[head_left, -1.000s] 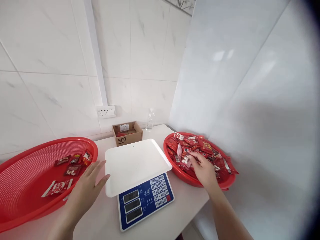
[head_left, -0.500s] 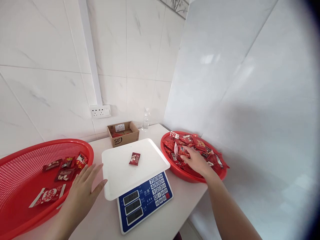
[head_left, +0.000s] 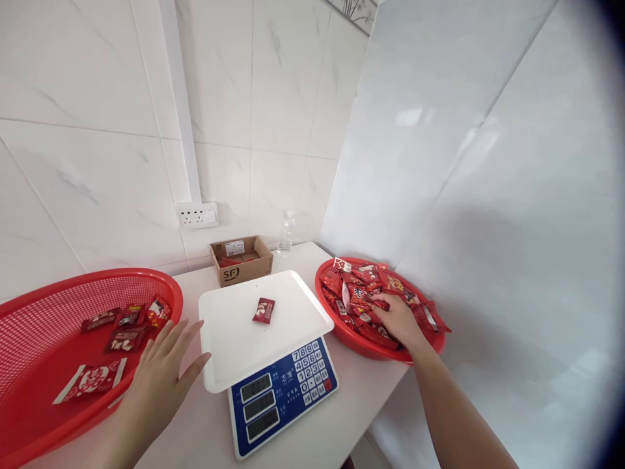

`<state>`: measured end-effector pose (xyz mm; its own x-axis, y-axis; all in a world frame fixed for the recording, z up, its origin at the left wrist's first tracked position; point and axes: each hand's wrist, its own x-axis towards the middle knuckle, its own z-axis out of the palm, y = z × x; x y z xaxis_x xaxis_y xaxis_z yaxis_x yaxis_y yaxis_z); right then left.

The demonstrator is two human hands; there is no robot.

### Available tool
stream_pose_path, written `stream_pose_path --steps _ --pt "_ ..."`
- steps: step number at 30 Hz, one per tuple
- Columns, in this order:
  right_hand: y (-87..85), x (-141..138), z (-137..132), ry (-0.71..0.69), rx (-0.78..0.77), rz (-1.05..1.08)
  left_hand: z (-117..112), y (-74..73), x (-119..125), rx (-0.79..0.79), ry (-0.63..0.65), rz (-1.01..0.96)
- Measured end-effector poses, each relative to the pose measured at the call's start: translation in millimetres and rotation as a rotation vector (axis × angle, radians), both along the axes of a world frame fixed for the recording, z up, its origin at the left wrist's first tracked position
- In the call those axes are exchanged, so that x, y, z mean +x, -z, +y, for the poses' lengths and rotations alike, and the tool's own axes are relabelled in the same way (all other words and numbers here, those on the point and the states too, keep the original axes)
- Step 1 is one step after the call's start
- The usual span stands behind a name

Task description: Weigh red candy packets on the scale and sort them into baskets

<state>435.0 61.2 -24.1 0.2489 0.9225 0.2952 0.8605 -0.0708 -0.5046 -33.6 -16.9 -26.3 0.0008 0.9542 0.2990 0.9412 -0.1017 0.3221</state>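
A blue electronic scale (head_left: pixel 283 394) with a white weighing tray (head_left: pixel 234 339) stands in the middle of the white table. One small red packet (head_left: pixel 264 310) lies on the tray. My right hand (head_left: pixel 398 319) rests in the right red basket (head_left: pixel 385 352) on a heap of red packets (head_left: pixel 361 293), fingers curled over them. My left hand (head_left: pixel 163 371) lies flat with fingers spread between the tray and the large red basket (head_left: pixel 29 417) on the left, which holds several packets (head_left: pixel 124 339).
An open cardboard box (head_left: pixel 241 260) and a clear water bottle (head_left: pixel 286 234) stand at the back by the tiled wall. A wall socket (head_left: pixel 196 215) is above them. A white wall closes in on the right; the table edge runs near my right forearm.
A red packet now lies on the scale tray, which was bare a second ago. My right hand has shifted among the packets in the right basket. The left hand stays put.
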Motion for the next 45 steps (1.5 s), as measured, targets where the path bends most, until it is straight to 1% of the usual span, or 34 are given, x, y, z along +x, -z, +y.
stream_pose_path --steps 4,6,7,9,10,13,15,16,18,21,25,30,34,37,41,45 --pt "-13.2 -7 -1 0.045 0.095 0.108 -1 -1.0 3 0.0 0.002 0.002" --pt "-21.3 -21 -5 0.045 0.148 0.18 -1 -1.3 5 0.008 0.009 0.008" --pt "-25.2 -32 -7 0.022 0.173 0.235 -1 -1.4 6 0.011 0.014 0.012" --pt "-31.2 -59 -13 -0.079 0.189 0.365 -2 -1.5 8 0.005 0.029 0.02" --pt "-32.8 -75 -15 -0.169 0.175 0.418 -2 -1.5 9 -0.001 0.037 0.023" --pt "-31.8 -125 -21 -0.465 0.119 0.395 -3 -2.7 10 -0.011 0.054 0.034" --pt "-28.6 -152 -22 -0.632 0.06 0.429 -5 -4.8 11 -0.022 0.051 0.041" --pt "-27.2 -162 -22 -0.682 0.038 0.447 -6 -6.4 11 -0.03 0.048 0.045" --pt "-25.2 -174 -21 -0.711 0.015 0.456 -9 -10.0 13 -0.041 0.046 0.053" --pt "-22.7 -178 -17 -0.653 0.045 0.408 -12 -14.6 14 -0.062 0.053 0.06" --pt "-15.3 -169 -12 -0.618 0.071 0.324 -14 -17.0 15 -0.128 0.048 0.059" --pt "-2.9 -161 -9 -0.566 0.057 0.238 -14 -15.1 16 -0.13 0.073 0.052" --pt "5.3 -163 -2 -0.532 0.058 0.109 -14 -12.2 16 -0.124 0.085 0.049" --pt "9.5 -167 4 -0.532 0.038 -0.005 -15 -11.1 15 -0.096 0.088 0.053" --pt "11.1 -175 6 -0.534 0.048 -0.134 -16 -12.0 15 -0.106 0.086 0.06" --pt "6.5 -184 0 -0.552 -0.026 -0.142 -17 -13.4 16 -0.131 0.088 0.061"
